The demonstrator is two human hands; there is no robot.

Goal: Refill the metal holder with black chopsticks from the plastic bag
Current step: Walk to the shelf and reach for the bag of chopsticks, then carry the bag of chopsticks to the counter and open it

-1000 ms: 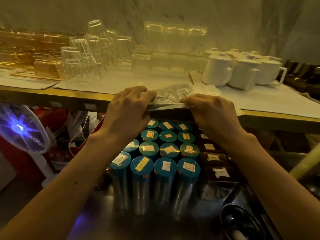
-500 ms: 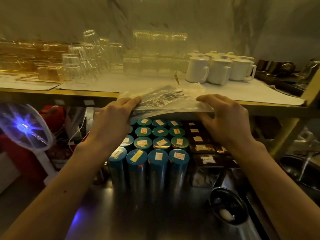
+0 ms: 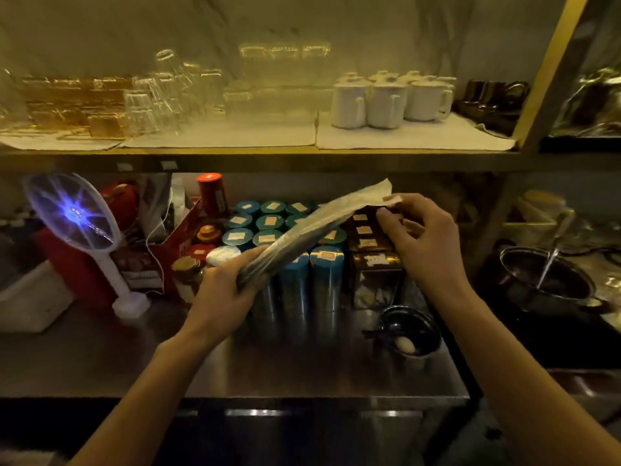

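Observation:
A long clear plastic bag (image 3: pixel 312 230) with dark chopsticks inside slants from lower left to upper right above the steel counter. My left hand (image 3: pixel 223 290) grips its lower end. My right hand (image 3: pixel 423 237) pinches the bag's open top end near the shelf edge. A round metal holder (image 3: pixel 408 334) stands on the counter below my right wrist, dark inside with a pale object in it.
Teal-lidded tins (image 3: pixel 268 230) and dark boxes (image 3: pixel 369 243) fill the counter under the bag. Glasses (image 3: pixel 161 95) and white lidded mugs (image 3: pixel 386 99) stand on the upper shelf (image 3: pixel 255 158). A glowing bug-zapper racket (image 3: pixel 74 213) stands at left, a black pot (image 3: pixel 544 280) at right.
The bag has left the shelf edge and come down over the tins, now slanted. My left hand dropped to its lower end; my right hand shifted to pinch the top end.

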